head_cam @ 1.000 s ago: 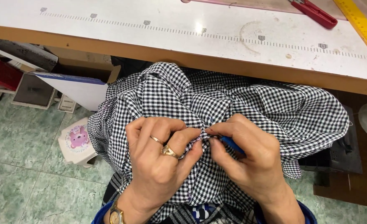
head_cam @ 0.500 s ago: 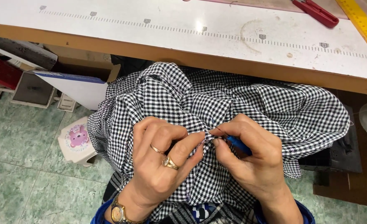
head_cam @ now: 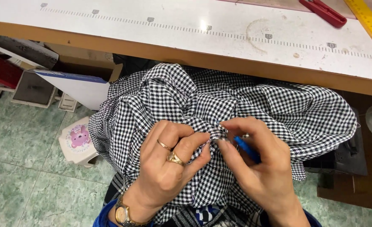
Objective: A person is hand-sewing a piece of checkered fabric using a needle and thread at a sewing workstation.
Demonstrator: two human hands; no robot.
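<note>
left hand (head_cam: 169, 168) pinching the crumpled black-and-white checked cloth (head_cam: 186, 101); right hand (head_cam: 257, 164) gripping a slim blue tool (head_cam: 247, 148) | open cardboard box (head_cam: 85, 69) lying beyond the fingers; contents unclear

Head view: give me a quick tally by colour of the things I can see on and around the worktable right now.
Black-and-white: 1, checked fabric pinched by left hand and right hand
Blue: 1, small tool in right hand
Red: 1, tool on white worktable
Yellow: 1, ruler
White with pink: 1, small stool on floor
Total: 5
</note>
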